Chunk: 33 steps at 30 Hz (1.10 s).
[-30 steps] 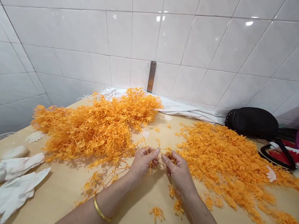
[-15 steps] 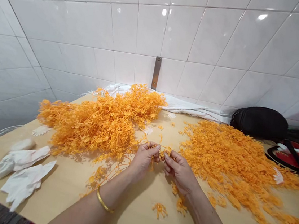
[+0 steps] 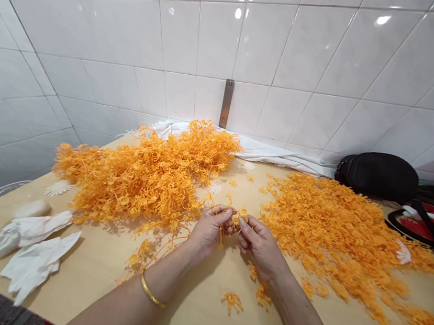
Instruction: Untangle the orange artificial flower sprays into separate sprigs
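My left hand [image 3: 208, 232] and my right hand [image 3: 260, 244] meet at the middle of a light wooden table [image 3: 198, 313], fingertips pinched together on a small orange plastic flower piece [image 3: 238, 221]. A thin orange sprue trails down from my left hand toward the table. A tangled heap of orange plastic sprues [image 3: 139, 179] lies to the left of my hands. A flatter spread of loose orange flower pieces [image 3: 334, 235] covers the table to the right. A gold bangle [image 3: 150, 295] sits on my left wrist.
Crumpled white gloves [image 3: 32, 250] lie near the table's left front edge. A black bag [image 3: 377, 176] rests at the back right by the tiled wall, with white cloth [image 3: 273, 156] along the back. A few loose orange pieces [image 3: 232, 301] lie in front of my hands.
My hands have drawn closer together and stay pinched on the orange piece. The view has shifted slightly to the left and downward.
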Motion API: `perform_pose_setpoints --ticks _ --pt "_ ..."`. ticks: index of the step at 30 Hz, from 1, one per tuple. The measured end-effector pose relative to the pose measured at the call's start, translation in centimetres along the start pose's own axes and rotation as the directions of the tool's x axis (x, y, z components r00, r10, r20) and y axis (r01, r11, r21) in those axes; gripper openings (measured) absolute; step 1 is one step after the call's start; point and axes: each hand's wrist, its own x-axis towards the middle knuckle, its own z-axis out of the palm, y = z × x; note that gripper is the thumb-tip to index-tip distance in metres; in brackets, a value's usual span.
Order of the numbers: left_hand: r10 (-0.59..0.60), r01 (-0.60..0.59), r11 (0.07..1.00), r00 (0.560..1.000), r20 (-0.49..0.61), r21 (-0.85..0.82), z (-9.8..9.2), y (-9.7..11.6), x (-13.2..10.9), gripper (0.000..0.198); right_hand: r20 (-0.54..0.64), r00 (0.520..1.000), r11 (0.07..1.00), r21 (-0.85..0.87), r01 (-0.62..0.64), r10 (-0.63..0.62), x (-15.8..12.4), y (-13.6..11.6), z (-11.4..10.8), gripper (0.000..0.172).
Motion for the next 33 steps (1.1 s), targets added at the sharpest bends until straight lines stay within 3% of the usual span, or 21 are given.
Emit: perform_pose_setpoints --ticks 5,11,19,26,33 --pt "-0.035 0.034 0.999 0.999 -0.021 -0.029 0.19 -0.04 -0.09 0.01 -0.043 0.999 1.0 -0.011 -0.024 0.023 -0.04 -0.01 0.2 0.027" --pt "-0.161 0.152 0.978 0.986 -0.05 -0.145 0.14 -0.21 0.05 0.011 -0.04 0.999 0.999 -0.043 -0.001 0.0 0.14 0.31 0.02 0.024" --pt "-0.137 0.131 0.986 0.989 -0.057 -0.108 0.4 -0.04 -0.17 0.013 -0.165 0.965 0.919 -0.371 0.129 -0.202 0.06 0.06 -0.07 0.028" --pt "-0.12 0.112 0.989 0.99 -0.071 -0.1 0.38 0.28 -0.2 0.016 -0.11 0.99 0.984 -0.165 0.065 -0.084 0.28 0.39 -0.21 0.028" --pt "-0.113 0.105 0.988 0.991 -0.07 -0.111 0.44 0.28 -0.23 0.016 -0.11 0.988 0.982 -0.163 0.091 -0.11 0.09 0.24 -0.14 0.03"
